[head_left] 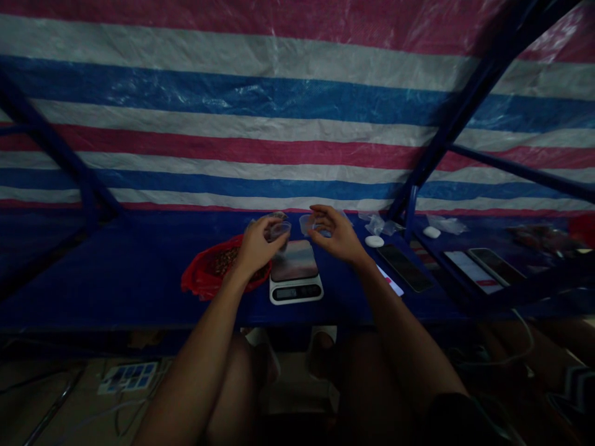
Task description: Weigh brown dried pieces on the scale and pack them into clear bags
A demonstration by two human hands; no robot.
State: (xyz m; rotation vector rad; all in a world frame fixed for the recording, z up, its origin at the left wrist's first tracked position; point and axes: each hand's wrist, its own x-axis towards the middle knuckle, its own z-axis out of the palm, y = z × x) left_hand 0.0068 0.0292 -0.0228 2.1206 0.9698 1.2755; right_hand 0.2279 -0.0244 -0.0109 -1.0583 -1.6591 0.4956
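My left hand (261,243) grips a clear plastic cup (281,230) between thumb and fingers, above the far left corner of the kitchen scale (294,263). Opposite it, my right hand (337,234) has its fingers curled about another clear plastic cup (305,224), beyond the scale's far right corner. The scale has a metal plate and a lit display too dim to read. Left of it lies an open red plastic bag (201,272) with small brown pieces (223,261) inside, partly hidden by my left wrist.
Dark phones (404,267) and a white oval case (374,241) lie right of my right arm. Behind them is crumpled clear plastic (379,223). Blue metal bars (432,142) slant up at both sides before a striped sheet (260,148). Another person's legs show at lower right.
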